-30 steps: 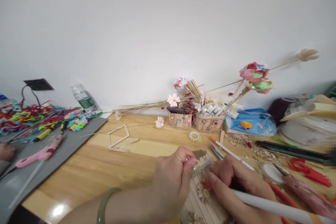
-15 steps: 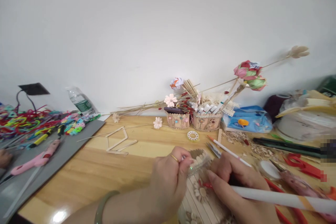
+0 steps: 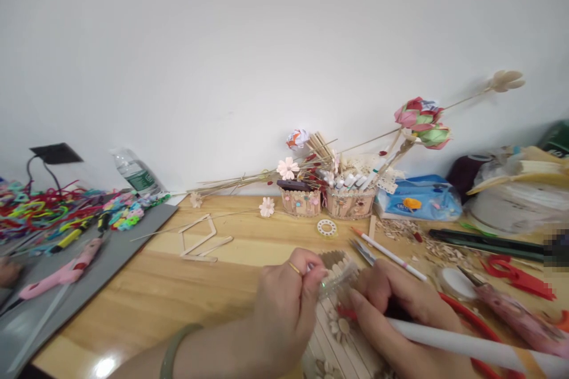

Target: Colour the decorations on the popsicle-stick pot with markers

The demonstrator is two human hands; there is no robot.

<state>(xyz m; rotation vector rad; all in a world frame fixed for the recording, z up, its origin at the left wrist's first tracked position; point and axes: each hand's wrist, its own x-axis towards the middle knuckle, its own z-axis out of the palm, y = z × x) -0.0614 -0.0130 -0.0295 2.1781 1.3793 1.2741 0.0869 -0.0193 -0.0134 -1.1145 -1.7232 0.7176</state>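
Note:
A small container of pale wooden craft sticks [image 3: 355, 340] lies in front of me, with petal-like wooden flowers on its side and a shiny clear strip near its scalloped rim. My left hand [image 3: 287, 299] is closed, thumb and fingers pinched at that rim; the fingers partly hide what they grip. In my right hand [image 3: 400, 311] is a white marker pen [image 3: 462, 348] with an orange band. Its red tip reaches the wooden flower [image 3: 340, 327], whose upper part looks red. My right fingers cover part of the container.
Behind stand two decorated stick baskets [image 3: 351, 204] holding pens and flowers. Scissors [image 3: 362, 251], a white pen, red-handled pliers and wood shavings lie at right. At left are craft-stick frames [image 3: 198, 240], a pink glue gun [image 3: 62, 275], pipe cleaners and part of another person's hand [image 3: 9, 272].
The white marker's back end has dipped slightly, and my right hand has shifted a little. My left hand keeps its place on the container.

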